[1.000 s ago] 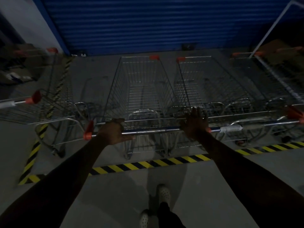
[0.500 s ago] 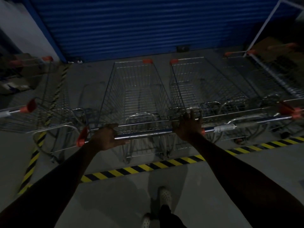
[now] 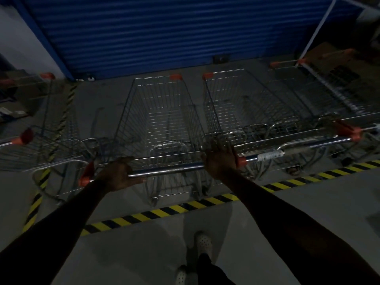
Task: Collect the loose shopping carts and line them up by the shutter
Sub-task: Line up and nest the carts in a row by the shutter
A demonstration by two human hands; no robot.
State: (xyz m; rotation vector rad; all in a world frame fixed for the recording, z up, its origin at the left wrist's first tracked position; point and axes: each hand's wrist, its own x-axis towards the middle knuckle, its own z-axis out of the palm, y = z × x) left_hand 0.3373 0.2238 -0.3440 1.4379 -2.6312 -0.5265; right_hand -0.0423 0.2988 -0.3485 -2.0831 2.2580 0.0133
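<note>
A wire shopping cart [image 3: 160, 120] stands in front of me, nose toward the blue shutter [image 3: 164, 31]. My left hand [image 3: 121, 173] grips its chrome handle bar [image 3: 168, 170] near the left orange end cap. My right hand [image 3: 220, 159] rests on the bar's right end with its fingers stretched forward over it. A second cart [image 3: 236, 108] is parked alongside on the right, and a third cart [image 3: 304, 93] stands beyond that one. One more cart [image 3: 41, 136] sits at the left, angled away.
Yellow-black hazard tape [image 3: 156, 212] runs across the floor under the cart's rear and up the left side. Cardboard boxes [image 3: 333, 58] lie at the far right and clutter at the far left. My feet [image 3: 202, 243] stand on grey floor behind the tape.
The cart and both hands have drifted slightly left and down in the view. Both hands stay on the handle bar as before.
</note>
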